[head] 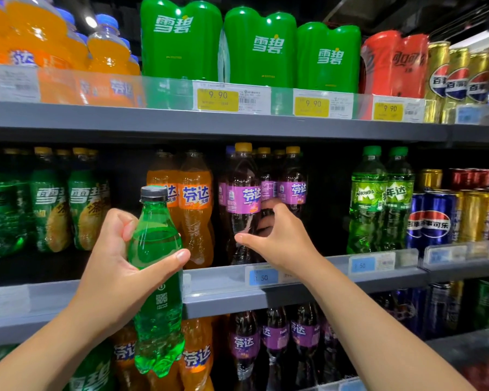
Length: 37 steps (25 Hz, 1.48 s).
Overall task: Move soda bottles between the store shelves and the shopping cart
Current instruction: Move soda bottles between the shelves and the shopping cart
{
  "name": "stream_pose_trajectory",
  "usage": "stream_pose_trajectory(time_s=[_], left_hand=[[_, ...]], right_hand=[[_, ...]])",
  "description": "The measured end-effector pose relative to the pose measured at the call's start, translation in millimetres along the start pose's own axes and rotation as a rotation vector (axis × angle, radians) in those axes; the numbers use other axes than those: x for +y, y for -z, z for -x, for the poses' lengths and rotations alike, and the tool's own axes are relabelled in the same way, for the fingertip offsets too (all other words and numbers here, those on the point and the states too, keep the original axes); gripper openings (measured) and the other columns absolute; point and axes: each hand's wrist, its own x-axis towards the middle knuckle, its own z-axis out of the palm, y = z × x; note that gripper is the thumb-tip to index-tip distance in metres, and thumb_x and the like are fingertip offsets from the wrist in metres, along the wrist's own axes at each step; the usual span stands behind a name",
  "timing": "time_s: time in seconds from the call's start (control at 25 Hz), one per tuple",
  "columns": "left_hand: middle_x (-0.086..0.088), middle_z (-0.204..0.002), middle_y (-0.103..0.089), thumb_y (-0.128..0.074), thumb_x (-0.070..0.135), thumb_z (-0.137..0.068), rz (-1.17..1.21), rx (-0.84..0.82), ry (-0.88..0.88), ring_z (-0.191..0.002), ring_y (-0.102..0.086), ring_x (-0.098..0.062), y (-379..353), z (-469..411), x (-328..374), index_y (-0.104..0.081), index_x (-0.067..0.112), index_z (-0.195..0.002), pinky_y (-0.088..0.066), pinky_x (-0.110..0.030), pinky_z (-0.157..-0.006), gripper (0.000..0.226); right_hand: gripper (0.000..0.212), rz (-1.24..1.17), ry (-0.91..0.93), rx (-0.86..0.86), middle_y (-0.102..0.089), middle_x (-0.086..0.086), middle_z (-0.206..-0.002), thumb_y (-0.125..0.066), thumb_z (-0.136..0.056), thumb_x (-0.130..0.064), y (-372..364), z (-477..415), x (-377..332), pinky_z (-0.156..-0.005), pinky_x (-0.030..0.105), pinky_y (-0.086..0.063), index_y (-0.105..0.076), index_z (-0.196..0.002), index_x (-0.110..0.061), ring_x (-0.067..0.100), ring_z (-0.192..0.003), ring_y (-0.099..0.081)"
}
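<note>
Closest to the camera, in front of the shelves: a green bottle (156, 280) with a grey cap, upright and off the shelf. Clamped in the left grip (116, 266), fingers behind the upper body, thumb across the front just below the shoulder. Full of clear soda, so probably fairly heavy for its size. Thin plastic, likely firm while sealed, smooth and perhaps slick if chilled. Best taken at the narrowed waist or just under the shoulder, not by the cap alone.

A little farther in, at the middle shelf (223, 303): the right grip (277, 238) curled round a purple bottle (243, 204) at the front of its row. Thumb tip on the front of the waist below the label, fingers hooked round the right side. Wrapped partway round the bottle; firmness of the squeeze impossible to tell. Bottle upright, base apparently on the shelf.

Just left of it, orange bottles (195, 210). Farther right, bright green bottles (370, 198), then cans (438, 215). Above and behind, green packs (181, 38) on an upper shelf, with yellow price tags (218, 100) along its edge. No shopping cart in view.
</note>
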Motion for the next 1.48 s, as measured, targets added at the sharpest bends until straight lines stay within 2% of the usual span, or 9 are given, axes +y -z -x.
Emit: stream_pose_trajectory(time_s=[0.16,0.36,0.52,0.64,0.88,1.16,1.32,1.4,1.48], left_hand=[[0.001,-0.096,-0.064,-0.082,0.063,-0.056,0.019,0.006,0.036,-0.083,-0.067,-0.011,7,-2,-3,-0.045,0.027,-0.095,-0.054,-0.028,-0.064,0.065],[-0.004,-0.096,-0.067,-0.083,0.061,-0.055,0.050,-0.019,0.047,-0.085,-0.070,-0.014,7,-1,-5,-0.045,0.030,-0.096,-0.055,-0.032,-0.067,0.064],[-0.001,-0.098,-0.067,-0.083,0.061,-0.056,0.066,-0.038,0.044,-0.087,-0.070,-0.014,7,1,-6,-0.045,0.028,-0.097,-0.055,-0.029,-0.066,0.064],[0.008,-0.097,-0.063,-0.080,0.063,-0.056,0.028,-0.027,0.027,-0.085,-0.067,-0.010,7,1,-5,-0.046,0.023,-0.097,-0.052,-0.026,-0.064,0.066],[0.012,-0.093,-0.060,-0.081,0.062,-0.056,0.052,-0.030,0.029,-0.080,-0.065,-0.009,6,1,-4,-0.044,0.026,-0.092,-0.054,-0.019,-0.057,0.063],[-0.009,-0.094,-0.067,-0.085,0.061,-0.057,0.075,-0.024,0.050,-0.083,-0.070,-0.021,12,0,-12,-0.043,0.031,-0.093,-0.059,-0.041,-0.066,0.063],[-0.012,-0.097,-0.070,-0.088,0.057,-0.060,0.126,-0.037,0.081,-0.085,-0.072,-0.025,19,0,-13,-0.043,0.031,-0.095,-0.060,-0.052,-0.071,0.063],[-0.012,-0.099,-0.071,-0.090,0.054,-0.060,0.171,-0.053,0.108,-0.087,-0.073,-0.028,23,-2,-12,-0.043,0.027,-0.097,-0.060,-0.056,-0.073,0.066],[-0.013,-0.102,-0.072,-0.092,0.051,-0.059,0.314,-0.086,0.151,-0.090,-0.073,-0.035,27,-3,-9,-0.043,0.025,-0.097,-0.059,-0.062,-0.077,0.067]], right_hand=[[0.068,0.006,-0.012,0.002,-0.067,-0.013,-0.103,-0.087,-0.072,-0.047,17,-5,16,-0.087,0.033,-0.058,-0.050,-0.126,-0.031,0.006,-0.095,-0.066],[0.072,0.007,-0.004,0.036,-0.063,-0.019,-0.101,-0.087,-0.075,-0.044,27,-4,21,-0.073,0.019,-0.049,-0.050,-0.137,-0.035,0.002,-0.091,-0.064],[0.051,-0.061,0.081,0.187,-0.061,-0.022,-0.113,-0.088,-0.075,-0.035,29,6,19,-0.077,0.018,-0.047,-0.053,-0.111,-0.042,-0.002,-0.102,-0.062],[0.034,-0.030,0.112,0.145,-0.058,-0.015,-0.117,-0.085,-0.078,-0.032,28,11,14,-0.074,0.014,-0.042,-0.059,-0.099,-0.043,-0.002,-0.104,-0.060],[0.051,0.220,-0.007,0.203,-0.055,-0.012,-0.090,-0.091,-0.067,-0.047,12,3,12,-0.059,0.018,-0.036,-0.044,-0.082,-0.034,0.002,-0.076,-0.054],[0.036,0.155,-0.092,0.194,-0.064,-0.005,-0.074,-0.089,-0.077,-0.033,6,-2,17,-0.055,0.018,-0.039,-0.056,-0.085,-0.021,0.006,-0.067,-0.059],[0.019,0.090,0.218,0.327,-0.063,-0.009,-0.079,-0.079,-0.085,-0.019,6,29,-6,-0.062,0.016,-0.047,-0.061,-0.084,-0.021,0.008,-0.075,-0.061],[0.014,-0.102,0.356,0.206,-0.068,-0.010,-0.085,-0.075,-0.087,-0.020,-3,56,-27,-0.063,0.014,-0.051,-0.064,-0.082,-0.027,0.007,-0.084,-0.067],[0.013,-0.267,0.306,-0.075,-0.073,-0.015,-0.097,-0.076,-0.087,-0.026,-23,79,-48,-0.070,0.013,-0.052,-0.066,-0.078,-0.028,0.003,-0.098,-0.069]])
